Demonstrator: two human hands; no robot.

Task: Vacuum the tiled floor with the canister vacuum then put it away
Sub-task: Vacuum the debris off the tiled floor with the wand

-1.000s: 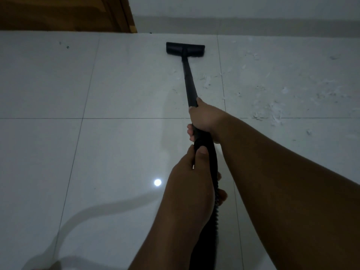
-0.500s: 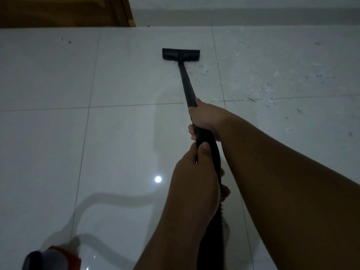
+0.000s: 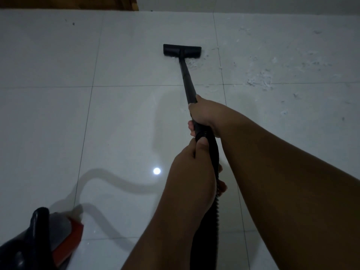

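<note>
Wand (image 3: pixel 188 78): gripped by right hand (image 3: pixel 204 114), fingers curled round.
Hose (image 3: pixel 212 151): clasped just behind by left hand (image 3: pixel 191 172), thumb on top.
Nozzle (image 3: pixel 182 50): laid flat on floor (image 3: pixel 58 114), debris (image 3: pixel 259 78) to its right.
Canister (image 3: pixel 39 240): seen at lower left.

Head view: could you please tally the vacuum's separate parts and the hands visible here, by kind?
floor head: 1
wand: 1
hose: 1
canister: 1
hands: 2, the left hand gripping the hose, the right hand gripping the wand
Total: 6
</note>
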